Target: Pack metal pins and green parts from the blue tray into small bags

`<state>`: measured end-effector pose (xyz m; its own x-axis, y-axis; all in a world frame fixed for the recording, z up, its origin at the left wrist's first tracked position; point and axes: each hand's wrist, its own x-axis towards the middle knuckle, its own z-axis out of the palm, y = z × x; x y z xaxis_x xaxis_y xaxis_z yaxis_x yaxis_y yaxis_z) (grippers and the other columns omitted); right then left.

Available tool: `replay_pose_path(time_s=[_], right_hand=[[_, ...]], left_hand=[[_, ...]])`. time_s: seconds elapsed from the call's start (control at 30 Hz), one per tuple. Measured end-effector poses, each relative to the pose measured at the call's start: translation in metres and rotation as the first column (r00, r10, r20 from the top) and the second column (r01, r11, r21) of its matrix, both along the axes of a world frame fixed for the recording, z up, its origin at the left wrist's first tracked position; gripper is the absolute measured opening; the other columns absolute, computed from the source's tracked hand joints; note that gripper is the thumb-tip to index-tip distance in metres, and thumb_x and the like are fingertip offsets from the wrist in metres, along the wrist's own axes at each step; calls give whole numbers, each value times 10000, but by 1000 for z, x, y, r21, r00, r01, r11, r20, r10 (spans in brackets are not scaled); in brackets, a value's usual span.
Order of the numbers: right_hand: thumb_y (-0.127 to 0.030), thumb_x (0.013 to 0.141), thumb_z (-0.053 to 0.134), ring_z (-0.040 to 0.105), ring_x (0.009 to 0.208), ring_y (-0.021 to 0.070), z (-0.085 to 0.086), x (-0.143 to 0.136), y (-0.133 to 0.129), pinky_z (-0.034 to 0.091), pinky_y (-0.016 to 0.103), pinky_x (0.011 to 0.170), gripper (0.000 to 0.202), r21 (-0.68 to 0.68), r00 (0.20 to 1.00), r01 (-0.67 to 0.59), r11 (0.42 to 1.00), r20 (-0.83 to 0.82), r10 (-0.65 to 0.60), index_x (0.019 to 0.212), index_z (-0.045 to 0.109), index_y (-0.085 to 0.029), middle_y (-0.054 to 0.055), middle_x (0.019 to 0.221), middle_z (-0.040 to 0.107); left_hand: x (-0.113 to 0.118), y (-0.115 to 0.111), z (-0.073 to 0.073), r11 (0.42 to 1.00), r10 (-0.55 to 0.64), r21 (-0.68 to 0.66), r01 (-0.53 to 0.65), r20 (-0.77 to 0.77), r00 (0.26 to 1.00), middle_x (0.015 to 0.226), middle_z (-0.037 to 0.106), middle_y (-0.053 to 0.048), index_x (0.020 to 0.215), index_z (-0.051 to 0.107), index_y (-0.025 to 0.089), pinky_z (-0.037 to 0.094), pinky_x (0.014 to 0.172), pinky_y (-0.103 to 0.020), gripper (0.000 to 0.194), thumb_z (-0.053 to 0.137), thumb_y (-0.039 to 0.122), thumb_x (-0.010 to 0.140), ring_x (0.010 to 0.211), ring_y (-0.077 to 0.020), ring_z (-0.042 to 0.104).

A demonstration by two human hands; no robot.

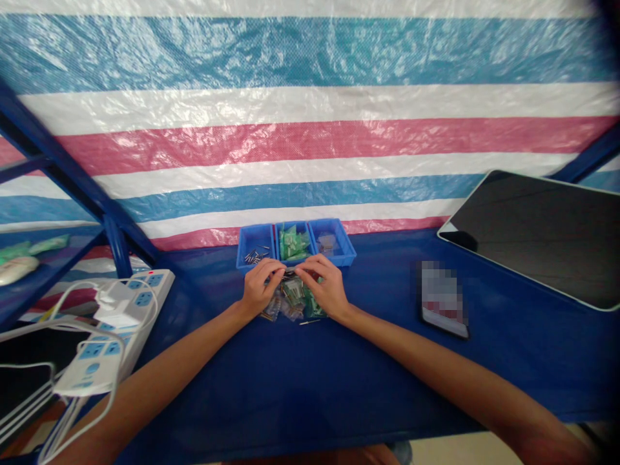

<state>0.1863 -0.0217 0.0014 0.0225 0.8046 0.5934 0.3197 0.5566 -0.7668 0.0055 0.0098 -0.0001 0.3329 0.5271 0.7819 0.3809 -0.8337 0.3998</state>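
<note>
My left hand (260,285) and my right hand (327,284) meet over the table, each with thumb and forefinger pinched. Between the fingertips lies a thin, small metallic piece (290,270), too small to name. Below it is a pile of small clear and green bags (293,292) with metal parts inside. A thin pale rod (310,321) rests in front of the pile. Just behind my hands stand three blue bins: the left bin (239,253) has loose metal pins, the middle bin (294,262) green packets, the right bin (345,260) clear packets.
A white power strip (159,287) with plugs and cables stands at the left, by a blue metal frame (115,242). On the right are a phone (443,297) and a large dark screen (542,232). A striped plastic sheet (310,148) hangs behind the blue table (300,381).
</note>
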Motion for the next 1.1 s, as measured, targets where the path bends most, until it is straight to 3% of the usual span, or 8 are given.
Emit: replay_pose_path(time_s=[0.23, 0.43, 0.63, 0.73, 0.83, 0.93, 1.03, 1.1], right_hand=[[-381, 831, 604, 546, 597, 125, 4, 1, 5, 438, 253, 574, 213, -149, 979, -10, 989, -200, -20, 811, 688, -185, 7, 702, 631], [-427, 766, 645, 580, 498, 117, 5, 8, 23, 454, 233, 456, 281, -316, 781, -51, 947, -604, -159, 839, 622, -157, 27, 743, 677], [-380, 743, 666, 649, 581, 151, 22, 19, 28, 525, 274, 517, 522, -424, 719, -65, 904, -648, -252, 1188, 507, -158, 76, 920, 698], [-379, 798, 594, 597, 513, 122, 37, 25, 25, 472, 244, 466, 409, -331, 861, 8, 944, -477, -175, 1150, 539, -179, 22, 785, 676], [-299, 749, 655, 505, 443, 87, 52, 29, 18, 383, 213, 456, 139, -311, 994, -79, 947, 45, 98, 774, 652, -163, -28, 553, 590], [-191, 645, 744, 509, 460, 87, 58, 28, 4, 322, 208, 469, 90, -351, 772, -238, 905, 498, 396, 703, 676, -193, -44, 519, 587], [-204, 596, 796, 544, 472, 116, 50, 20, -13, 288, 228, 453, 179, -380, 548, -288, 879, 688, 477, 752, 711, -220, -19, 532, 620], [-195, 609, 793, 543, 436, 127, 40, 13, -24, 280, 243, 443, 215, -355, 484, -260, 898, 757, 439, 811, 722, -211, -2, 532, 636]], left_hand=[[-3, 2, -5, 999, 40, 2, -41, 104, 994, 1015, 606, -93, 1066, 541, 155, 506, 742, -283, 180, 488, 185, 897, 982, -167, 576], [-2, 4, -6, 999, 35, 0, -35, 88, 996, 1026, 588, -95, 1059, 521, 155, 504, 723, -274, 167, 488, 190, 899, 994, -166, 567], [-1, 3, -4, 999, 33, 6, -33, 77, 996, 990, 594, -88, 1031, 539, 157, 506, 731, -290, 146, 479, 195, 903, 971, -169, 571], [0, 2, -3, 1000, 28, -6, -28, 83, 996, 992, 587, -85, 1030, 541, 158, 506, 714, -275, 147, 479, 191, 901, 942, -159, 575], [0, 1, -3, 999, 25, -28, -23, 87, 996, 1007, 575, -86, 1036, 538, 156, 506, 686, -255, 152, 471, 202, 906, 908, -147, 580], [0, 1, -3, 999, 30, -35, -27, 91, 995, 1010, 572, -88, 1034, 537, 155, 505, 683, -255, 154, 467, 216, 910, 902, -147, 582], [0, 1, -3, 999, 32, -40, -28, 94, 995, 998, 574, -85, 1029, 539, 156, 506, 699, -263, 149, 470, 209, 907, 914, -152, 577], [0, 1, -3, 999, 27, -37, -24, 95, 995, 987, 579, -82, 1026, 541, 156, 506, 712, -264, 145, 475, 194, 902, 930, -154, 574]])
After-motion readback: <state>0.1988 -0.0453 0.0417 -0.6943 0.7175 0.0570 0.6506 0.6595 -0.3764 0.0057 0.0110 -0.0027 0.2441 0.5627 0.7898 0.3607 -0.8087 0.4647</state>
